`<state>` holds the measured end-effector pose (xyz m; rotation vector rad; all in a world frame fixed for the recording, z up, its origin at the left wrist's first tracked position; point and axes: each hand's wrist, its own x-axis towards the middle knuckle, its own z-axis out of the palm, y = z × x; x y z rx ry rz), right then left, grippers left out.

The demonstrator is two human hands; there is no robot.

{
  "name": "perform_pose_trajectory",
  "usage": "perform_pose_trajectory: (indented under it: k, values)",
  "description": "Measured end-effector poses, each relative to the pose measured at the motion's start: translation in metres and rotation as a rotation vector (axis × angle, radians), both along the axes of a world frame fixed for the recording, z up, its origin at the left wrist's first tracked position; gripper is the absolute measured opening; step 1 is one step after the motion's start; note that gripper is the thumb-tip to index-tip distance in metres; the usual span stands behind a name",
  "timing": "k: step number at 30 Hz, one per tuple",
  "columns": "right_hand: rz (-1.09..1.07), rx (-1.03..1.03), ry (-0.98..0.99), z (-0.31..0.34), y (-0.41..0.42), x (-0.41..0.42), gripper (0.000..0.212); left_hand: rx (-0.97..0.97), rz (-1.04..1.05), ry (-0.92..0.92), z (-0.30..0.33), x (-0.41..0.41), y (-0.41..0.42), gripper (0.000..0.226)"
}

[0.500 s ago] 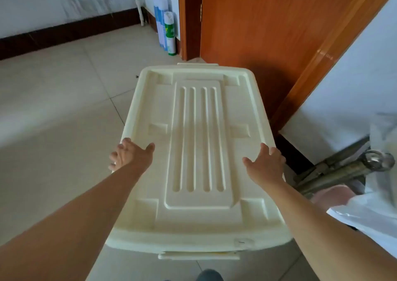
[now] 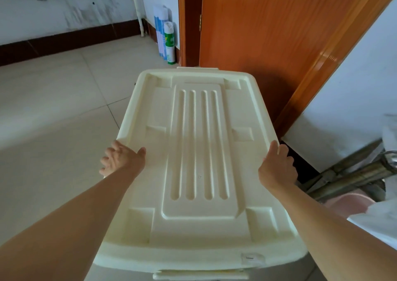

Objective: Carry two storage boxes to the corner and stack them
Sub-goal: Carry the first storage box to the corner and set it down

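A large cream plastic storage box [image 2: 197,162] with a ribbed lid fills the middle of the view, held above the tiled floor. My left hand [image 2: 122,159] grips its left long edge, thumb on the lid and fingers curled under the rim. My right hand [image 2: 277,167] grips the right long edge the same way. Only this one box shows; its body under the lid is hidden. The far end of the box points toward the room's corner beside the door.
An orange wooden door [image 2: 257,33] stands open just beyond the box. A green spray can [image 2: 169,42] and a blue-white package [image 2: 160,29] stand in the corner. A metal frame [image 2: 354,173] and white fabric [image 2: 378,222] lie at the right. Pale floor tiles [image 2: 53,108] spread left.
The box sits slightly further right in the view and the corner and wall pipe show more; both hands keep the same grip on its edges.
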<state>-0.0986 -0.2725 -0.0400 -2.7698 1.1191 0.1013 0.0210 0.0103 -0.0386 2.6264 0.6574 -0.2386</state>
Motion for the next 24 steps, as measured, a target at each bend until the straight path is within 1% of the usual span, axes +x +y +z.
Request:
perform_pose_trajectory:
  k: [3, 6, 14, 18, 22, 24]
  values:
    - [-0.020, -0.002, 0.008, -0.002, -0.003, 0.002, 0.060, -0.047, 0.022, -0.009, -0.001, 0.007, 0.005, 0.064]
    - [-0.057, 0.048, -0.007, -0.005, -0.008, 0.003, 0.055, -0.071, 0.017, -0.013, -0.005, 0.014, 0.010, 0.057]
    - [-0.071, 0.082, 0.001, -0.010, -0.020, 0.014, 0.055, -0.020, -0.043, -0.008, -0.009, 0.018, 0.022, 0.047]
    - [-0.092, 0.066, -0.036, -0.020, -0.026, 0.016, 0.054, -0.060, -0.017, -0.014, -0.011, 0.022, 0.022, 0.052]
    - [-0.226, 0.127, -0.041, -0.018, -0.029, 0.019, 0.057, -0.251, 0.080, 0.015, -0.009, 0.032, 0.026, 0.062]
    - [-0.236, 0.130, -0.046, -0.017, -0.031, 0.018, 0.059, -0.306, 0.115, 0.032, -0.007, 0.032, 0.027, 0.066]
